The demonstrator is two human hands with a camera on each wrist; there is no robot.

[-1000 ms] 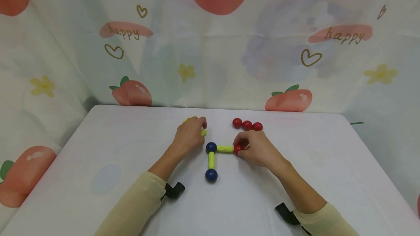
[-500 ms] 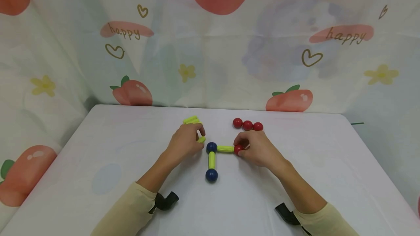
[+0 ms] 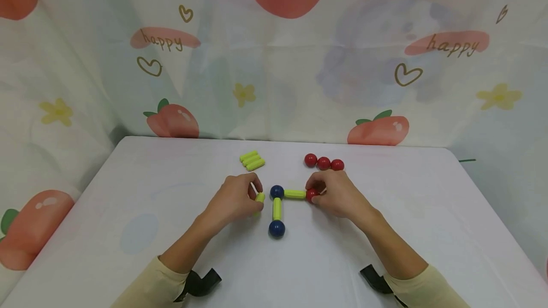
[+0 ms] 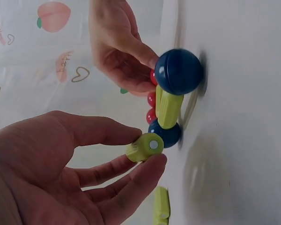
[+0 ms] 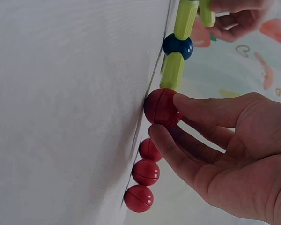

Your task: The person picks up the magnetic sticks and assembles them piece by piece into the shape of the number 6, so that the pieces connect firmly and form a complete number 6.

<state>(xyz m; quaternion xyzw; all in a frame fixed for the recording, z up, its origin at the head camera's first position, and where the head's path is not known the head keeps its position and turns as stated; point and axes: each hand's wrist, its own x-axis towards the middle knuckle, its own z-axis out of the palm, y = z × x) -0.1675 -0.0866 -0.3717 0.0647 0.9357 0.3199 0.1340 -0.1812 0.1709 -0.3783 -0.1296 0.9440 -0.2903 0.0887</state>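
Note:
The left hand (image 3: 235,197) pinches a short yellow-green rod (image 3: 259,197) between thumb and fingers, just left of the joined pieces; the left wrist view shows a pale round end on this rod (image 4: 145,146). The right hand (image 3: 336,193) pinches a red ball (image 3: 312,195), which touches the right end of a yellow-green rod (image 3: 295,194). That rod meets a dark blue ball (image 3: 277,191) at its left end. From this ball another rod (image 3: 277,209) runs toward the person to a second dark blue ball (image 3: 277,228).
Several yellow-green rods (image 3: 252,160) lie side by side at the back of the white table (image 3: 171,175). Three red balls (image 3: 324,163) sit in a row behind the right hand. A patterned cloth (image 3: 282,70) hangs beyond the table.
The left hand has come away from the rods at the back, toward the person and slightly left, carrying one rod. The right hand has stayed at the red ball.

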